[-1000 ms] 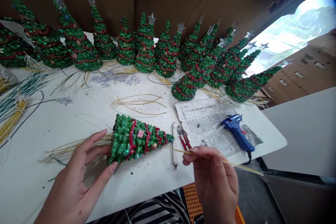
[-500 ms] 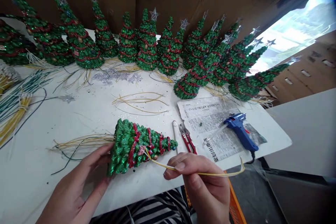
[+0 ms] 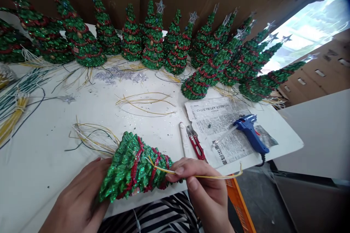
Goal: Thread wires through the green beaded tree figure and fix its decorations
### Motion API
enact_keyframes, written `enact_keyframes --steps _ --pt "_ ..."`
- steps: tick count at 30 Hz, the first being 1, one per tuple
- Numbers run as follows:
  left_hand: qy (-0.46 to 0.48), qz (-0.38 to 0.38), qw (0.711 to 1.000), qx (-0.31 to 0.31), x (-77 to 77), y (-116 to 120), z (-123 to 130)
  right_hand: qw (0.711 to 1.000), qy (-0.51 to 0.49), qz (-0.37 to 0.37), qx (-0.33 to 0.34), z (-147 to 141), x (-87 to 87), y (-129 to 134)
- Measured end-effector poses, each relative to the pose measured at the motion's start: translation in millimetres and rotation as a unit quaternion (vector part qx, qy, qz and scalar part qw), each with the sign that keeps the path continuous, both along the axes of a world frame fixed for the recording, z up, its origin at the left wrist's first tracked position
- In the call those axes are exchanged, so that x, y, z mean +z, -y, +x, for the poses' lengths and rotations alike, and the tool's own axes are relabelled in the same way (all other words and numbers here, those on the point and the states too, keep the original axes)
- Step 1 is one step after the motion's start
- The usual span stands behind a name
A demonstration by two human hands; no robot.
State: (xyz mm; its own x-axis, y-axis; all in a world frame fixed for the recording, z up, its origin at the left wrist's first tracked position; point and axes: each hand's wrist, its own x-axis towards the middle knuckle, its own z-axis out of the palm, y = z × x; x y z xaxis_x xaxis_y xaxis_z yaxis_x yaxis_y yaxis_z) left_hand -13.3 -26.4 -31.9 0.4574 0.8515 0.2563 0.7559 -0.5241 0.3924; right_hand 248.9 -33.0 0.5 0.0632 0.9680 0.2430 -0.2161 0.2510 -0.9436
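Observation:
A green glittery Christmas tree figurine (image 3: 127, 174) with red garlands lies on its side near the table's front edge, its tip toward the right. My left hand (image 3: 79, 193) is closed around its base, from which a bunch of thin yellow, white and green wires (image 3: 95, 134) trails to the left. Between thumb and fingers, my right hand (image 3: 201, 185) pinches a yellow and white wire (image 3: 225, 177). One end of that wire meets the tree's side; the other sticks out to the right. The tree's tip is partly hidden behind my right fingers.
Several similar trees (image 3: 153, 51) stand along the back, many with clear stars. Red-handled snips (image 3: 197, 145), a white stick (image 3: 182, 134) and a blue glue gun (image 3: 251, 134) on newspaper (image 3: 218, 123) are at right. Loose yellow wires (image 3: 144, 103) and wire bundles (image 3: 16, 116) lie on the table.
The tree has been turned about its length and tilted, its base coming lower and nearer. My right hand has moved slightly left with the wire, closer to the tree.

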Motion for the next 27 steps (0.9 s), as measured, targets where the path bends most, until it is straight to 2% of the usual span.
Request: enact_keyframes --steps 3,8,13,17,20,23,27 --pt "-0.002 -0.006 1.000 -0.029 -3.6 3 -7 1.000 -0.001 -0.007 0.002 -3 -2.6 2" --pt "0.015 -0.014 0.997 -0.077 1.5 -1 -11 1.000 0.020 0.005 0.000 -1 -5.0 2" --pt "0.001 0.004 0.998 -0.061 1.4 6 -5 1.000 0.012 0.017 0.005 -1 -7.8 1" --pt "0.056 0.014 0.997 -0.043 -4.6 15 4 1.000 -0.008 0.016 -0.013 -3 -9.6 0" --pt "0.086 -0.008 0.995 -0.040 -6.7 18 15 1.000 -0.010 0.026 -0.015 -5 -10.1 -4" --pt "0.060 -0.013 0.998 -0.006 -7.2 16 23 0.999 -0.010 0.036 -0.009 -8 -10.1 -12" --pt "0.031 0.058 0.996 -0.053 -9.5 4 24 0.999 -0.015 0.044 -0.011 -9 -9.4 -18"
